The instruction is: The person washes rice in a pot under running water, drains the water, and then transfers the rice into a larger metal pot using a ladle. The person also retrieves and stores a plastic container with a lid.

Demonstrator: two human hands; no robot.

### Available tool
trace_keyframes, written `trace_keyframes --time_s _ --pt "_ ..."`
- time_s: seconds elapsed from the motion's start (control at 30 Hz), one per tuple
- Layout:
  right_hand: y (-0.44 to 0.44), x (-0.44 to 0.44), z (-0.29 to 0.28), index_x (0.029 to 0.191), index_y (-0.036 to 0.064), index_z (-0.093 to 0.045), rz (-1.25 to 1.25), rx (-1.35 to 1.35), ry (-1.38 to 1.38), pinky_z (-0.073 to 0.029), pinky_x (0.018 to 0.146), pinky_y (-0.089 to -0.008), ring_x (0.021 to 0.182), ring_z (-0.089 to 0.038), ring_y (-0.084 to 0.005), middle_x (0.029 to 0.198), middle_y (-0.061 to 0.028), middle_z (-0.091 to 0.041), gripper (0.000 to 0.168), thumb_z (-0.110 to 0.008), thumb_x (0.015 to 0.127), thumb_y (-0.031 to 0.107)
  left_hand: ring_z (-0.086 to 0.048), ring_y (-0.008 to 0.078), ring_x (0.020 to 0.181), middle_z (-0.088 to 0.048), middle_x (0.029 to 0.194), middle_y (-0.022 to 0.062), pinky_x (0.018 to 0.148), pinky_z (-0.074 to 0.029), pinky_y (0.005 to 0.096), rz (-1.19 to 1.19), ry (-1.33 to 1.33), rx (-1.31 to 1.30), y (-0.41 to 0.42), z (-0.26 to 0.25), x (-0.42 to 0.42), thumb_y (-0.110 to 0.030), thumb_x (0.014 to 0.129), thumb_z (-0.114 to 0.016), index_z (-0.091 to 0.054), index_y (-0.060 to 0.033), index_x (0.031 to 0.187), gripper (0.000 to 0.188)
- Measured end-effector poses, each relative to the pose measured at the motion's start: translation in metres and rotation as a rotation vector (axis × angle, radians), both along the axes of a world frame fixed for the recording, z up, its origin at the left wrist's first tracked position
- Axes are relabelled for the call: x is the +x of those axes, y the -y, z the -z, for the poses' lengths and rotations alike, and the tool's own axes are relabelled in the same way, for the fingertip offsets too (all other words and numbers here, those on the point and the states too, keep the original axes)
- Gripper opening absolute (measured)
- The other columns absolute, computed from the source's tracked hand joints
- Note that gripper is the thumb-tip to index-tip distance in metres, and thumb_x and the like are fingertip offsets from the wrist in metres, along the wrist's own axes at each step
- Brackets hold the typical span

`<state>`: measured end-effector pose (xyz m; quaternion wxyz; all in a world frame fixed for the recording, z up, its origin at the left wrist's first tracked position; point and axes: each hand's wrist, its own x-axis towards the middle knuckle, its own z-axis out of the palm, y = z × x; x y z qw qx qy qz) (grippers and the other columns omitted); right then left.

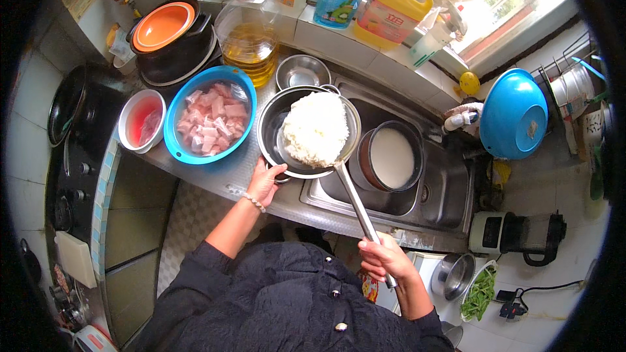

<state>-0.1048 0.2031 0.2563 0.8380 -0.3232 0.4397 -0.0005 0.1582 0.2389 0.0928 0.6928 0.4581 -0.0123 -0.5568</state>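
My right hand point(384, 256) grips the long metal handle point(359, 200) of a strainer or ladle. Its head lies under a heap of white cooked rice point(315, 129), over a stainless steel pot point(268, 124). My left hand point(264, 181) holds that pot at its near side, thumb on the rim and fingers around the side handle. Right of it, in the sink point(442, 205), stands a dark-lined pot point(391, 156) of cloudy white liquid. How far the rice sits down in the steel pot is hard to tell.
Left on the counter are a blue basin point(171, 132) of cut raw meat and a white bowl point(128, 137) with reddish liquid. Behind them stand an oil jug point(249, 49), a small steel bowl point(303, 72) and a black pot point(168, 63). The faucet point(433, 133) borders the sink.
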Motion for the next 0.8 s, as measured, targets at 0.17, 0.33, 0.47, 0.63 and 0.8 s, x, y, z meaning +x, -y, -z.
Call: trace_keyframes --time_s 0.17,0.33,0.47,0.63,0.8 --pt "0.001 0.009 0.025 0.075 0.009 -0.037 -0.181 -0.431 -0.183 -0.029 0.028 -0.0209 0.031 -0.034 -0.0061 0.047 0.0022 -0.037 0.020 -0.050 0.085 0.020 -0.051 0.0215 0.098 -0.048 0.112 0.0087 0.081 -0.045 0.0351 -0.014 -0.014 -0.013 0.001 0.010 0.002 0.002 0.073 -0.053 -0.032 -0.0072 0.121 0.053" --pt "-0.002 0.000 0.043 0.079 0.000 -0.037 -0.387 -1.256 -0.388 -0.041 0.049 -0.0419 0.050 -0.049 -0.0358 0.056 -0.0181 -0.048 0.022 -0.049 0.080 0.019 -0.052 0.0180 0.094 -0.049 0.107 0.0078 0.074 -0.047 0.0304 -0.026 0.009 -0.003 0.001 0.006 0.000 0.001 0.072 -0.056 -0.033 -0.0068 0.118 0.052" --pt "-0.008 0.001 0.030 0.080 -0.002 -0.035 -0.375 -1.216 -0.602 -0.040 0.058 -0.0477 0.064 -0.051 -0.0447 0.065 -0.0270 -0.051 0.021 -0.046 0.079 0.016 -0.052 0.0185 0.094 -0.048 0.109 0.0080 0.074 -0.047 0.0307 -0.011 0.027 0.004 0.001 0.007 0.001 0.001 0.072 -0.056 -0.032 -0.0074 0.119 0.053" --pt "-0.005 -0.009 0.031 0.081 -0.001 -0.035 -0.352 -1.163 -0.482 -0.041 0.058 -0.0471 0.063 -0.049 -0.0466 0.062 -0.0267 -0.050 0.021 -0.046 0.079 0.017 -0.051 0.0201 0.097 -0.048 0.111 0.0084 0.077 -0.046 0.0336 0.027 0.023 0.036 0.002 0.001 0.003 0.000 0.073 -0.055 -0.032 -0.0072 0.119 0.052" --pt "-0.010 -0.027 0.024 0.076 0.008 -0.035 0.108 -0.413 -0.070 -0.027 0.027 -0.0204 0.030 -0.029 -0.0059 0.046 0.0018 -0.032 0.016 -0.038 0.088 0.018 -0.050 0.0214 0.100 -0.048 0.111 0.0085 0.082 -0.045 0.0359 0.020 0.048 0.015 0.003 0.004 0.002 0.000 0.074 -0.054 -0.034 -0.0063 0.119 0.050"
